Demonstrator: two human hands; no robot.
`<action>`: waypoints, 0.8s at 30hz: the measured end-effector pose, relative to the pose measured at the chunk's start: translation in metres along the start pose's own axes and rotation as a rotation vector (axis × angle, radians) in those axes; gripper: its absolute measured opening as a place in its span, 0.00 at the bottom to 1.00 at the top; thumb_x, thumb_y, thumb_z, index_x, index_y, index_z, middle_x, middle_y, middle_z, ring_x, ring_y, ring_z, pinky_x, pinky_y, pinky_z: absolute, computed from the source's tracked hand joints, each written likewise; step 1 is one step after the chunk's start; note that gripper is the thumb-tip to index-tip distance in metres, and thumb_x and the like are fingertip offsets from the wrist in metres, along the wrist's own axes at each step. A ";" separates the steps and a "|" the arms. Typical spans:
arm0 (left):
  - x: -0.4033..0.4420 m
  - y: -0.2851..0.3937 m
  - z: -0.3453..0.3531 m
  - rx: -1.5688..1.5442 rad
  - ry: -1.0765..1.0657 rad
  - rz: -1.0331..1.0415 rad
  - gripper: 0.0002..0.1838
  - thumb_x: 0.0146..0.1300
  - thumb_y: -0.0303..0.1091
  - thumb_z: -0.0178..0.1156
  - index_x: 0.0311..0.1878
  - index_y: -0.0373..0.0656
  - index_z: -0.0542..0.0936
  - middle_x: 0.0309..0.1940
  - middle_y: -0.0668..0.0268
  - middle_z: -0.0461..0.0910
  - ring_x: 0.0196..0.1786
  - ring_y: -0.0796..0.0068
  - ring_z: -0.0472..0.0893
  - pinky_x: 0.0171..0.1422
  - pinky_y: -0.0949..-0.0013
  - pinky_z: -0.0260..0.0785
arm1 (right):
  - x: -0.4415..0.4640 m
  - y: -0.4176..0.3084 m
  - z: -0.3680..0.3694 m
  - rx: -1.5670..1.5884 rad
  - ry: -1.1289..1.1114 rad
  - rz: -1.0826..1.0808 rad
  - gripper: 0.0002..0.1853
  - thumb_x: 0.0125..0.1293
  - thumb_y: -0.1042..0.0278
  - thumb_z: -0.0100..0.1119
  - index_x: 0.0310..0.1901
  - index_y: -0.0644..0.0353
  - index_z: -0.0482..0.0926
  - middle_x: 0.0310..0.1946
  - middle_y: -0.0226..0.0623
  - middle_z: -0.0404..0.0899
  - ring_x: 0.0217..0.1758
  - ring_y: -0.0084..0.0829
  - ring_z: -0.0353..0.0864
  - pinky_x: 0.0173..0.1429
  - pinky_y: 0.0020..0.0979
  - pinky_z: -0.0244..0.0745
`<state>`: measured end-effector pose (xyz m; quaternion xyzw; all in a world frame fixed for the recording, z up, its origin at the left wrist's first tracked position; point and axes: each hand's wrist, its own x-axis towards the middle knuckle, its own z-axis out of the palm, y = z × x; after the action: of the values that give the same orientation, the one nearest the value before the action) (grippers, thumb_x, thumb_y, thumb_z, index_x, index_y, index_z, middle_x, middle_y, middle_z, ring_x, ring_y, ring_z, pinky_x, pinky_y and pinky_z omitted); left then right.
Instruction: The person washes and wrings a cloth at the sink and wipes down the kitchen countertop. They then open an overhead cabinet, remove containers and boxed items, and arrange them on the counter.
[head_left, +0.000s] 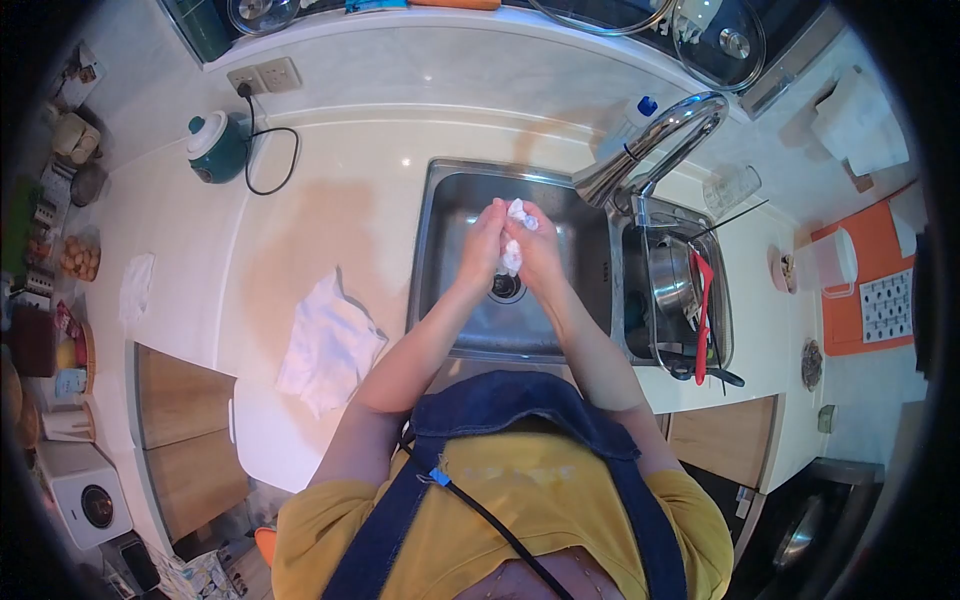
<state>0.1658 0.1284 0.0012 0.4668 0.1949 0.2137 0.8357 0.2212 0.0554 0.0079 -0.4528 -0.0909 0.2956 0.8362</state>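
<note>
Over the left basin of the steel sink (432,230), my two hands are together around a crumpled white cloth (513,258). My left hand (484,240) is closed on its left side. On the other side, my right hand (540,248) grips the same bunched cloth, and part of it sticks out above and below the fingers. Below the hands shows the dark drain (507,290). A chrome faucet (640,150) arches at the right, apart from my hands; I see no water running from it.
A spread white cloth (330,345) lies on the counter left of the sink. Behind it stands a green kettle (220,150) with a cord. A wire rack (725,320) over the right basin holds a steel pot (672,278) and a red-handled utensil (704,310). An orange board (850,235) leans farther right.
</note>
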 end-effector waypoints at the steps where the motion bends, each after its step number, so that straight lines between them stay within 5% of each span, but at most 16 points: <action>1: -0.003 0.004 0.002 0.081 -0.057 -0.054 0.25 0.68 0.54 0.45 0.53 0.40 0.72 0.35 0.67 0.75 0.35 0.82 0.72 0.39 0.80 0.64 | 0.002 -0.001 -0.002 0.000 0.000 0.000 0.10 0.62 0.73 0.57 0.44 0.62 0.73 0.29 0.36 0.77 0.24 0.24 0.76 0.29 0.25 0.74; 4: -0.001 0.006 0.005 0.155 -0.012 -0.033 0.30 0.66 0.60 0.43 0.51 0.41 0.75 0.35 0.69 0.76 0.36 0.81 0.73 0.36 0.80 0.63 | 0.003 -0.007 0.000 -0.105 0.051 -0.096 0.07 0.64 0.66 0.55 0.33 0.60 0.72 0.17 0.25 0.69 0.12 0.16 0.62 0.14 0.21 0.53; 8: -0.001 0.017 0.006 -0.071 -0.083 -0.272 0.35 0.63 0.67 0.40 0.50 0.42 0.75 0.32 0.71 0.77 0.35 0.79 0.74 0.35 0.77 0.64 | -0.005 -0.016 0.012 -0.040 -0.008 0.038 0.12 0.65 0.63 0.54 0.25 0.57 0.71 0.15 0.24 0.68 0.12 0.16 0.61 0.15 0.20 0.53; 12: 0.014 -0.006 -0.005 -0.168 -0.151 -0.300 0.36 0.63 0.69 0.38 0.46 0.43 0.77 0.31 0.69 0.77 0.35 0.77 0.75 0.36 0.75 0.64 | 0.000 0.004 0.019 -0.159 0.075 -0.120 0.18 0.67 0.58 0.51 0.20 0.57 0.72 0.15 0.24 0.67 0.14 0.16 0.61 0.19 0.21 0.54; 15: 0.014 -0.003 -0.002 0.011 -0.077 -0.247 0.36 0.64 0.68 0.36 0.39 0.42 0.78 0.30 0.67 0.77 0.34 0.77 0.74 0.35 0.73 0.64 | -0.001 0.005 0.031 -0.295 0.083 -0.277 0.21 0.68 0.58 0.48 0.20 0.60 0.73 0.16 0.26 0.70 0.19 0.19 0.65 0.24 0.25 0.59; 17: 0.024 -0.009 -0.001 0.413 0.087 0.266 0.37 0.65 0.67 0.34 0.32 0.40 0.77 0.28 0.68 0.76 0.31 0.79 0.72 0.33 0.74 0.62 | -0.003 -0.006 0.046 -0.393 0.118 -0.382 0.22 0.69 0.57 0.46 0.20 0.63 0.73 0.17 0.28 0.71 0.21 0.21 0.68 0.28 0.27 0.62; 19: 0.024 0.013 -0.004 0.238 -0.074 0.048 0.43 0.66 0.67 0.28 0.40 0.34 0.80 0.33 0.63 0.79 0.40 0.75 0.76 0.48 0.71 0.67 | -0.005 -0.018 0.055 -0.584 0.116 -0.382 0.24 0.69 0.56 0.43 0.21 0.66 0.72 0.18 0.35 0.74 0.25 0.26 0.70 0.33 0.31 0.64; 23: 0.030 0.030 -0.002 0.102 -0.065 -0.013 0.33 0.67 0.63 0.35 0.36 0.40 0.76 0.30 0.66 0.76 0.36 0.77 0.74 0.41 0.72 0.67 | 0.021 0.000 0.047 -0.588 0.094 -0.394 0.24 0.69 0.56 0.42 0.24 0.68 0.74 0.21 0.42 0.76 0.25 0.28 0.72 0.33 0.33 0.66; 24: 0.028 0.035 0.003 0.045 0.002 -0.028 0.24 0.70 0.54 0.40 0.33 0.44 0.73 0.27 0.69 0.73 0.32 0.79 0.72 0.37 0.72 0.66 | 0.023 0.002 0.047 -0.587 0.095 -0.394 0.24 0.69 0.56 0.42 0.24 0.68 0.74 0.21 0.42 0.76 0.25 0.28 0.72 0.33 0.33 0.66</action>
<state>0.1848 0.1575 0.0292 0.4823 0.2071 0.1981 0.8278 0.2193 0.1021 0.0306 -0.6608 -0.2188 0.0687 0.7147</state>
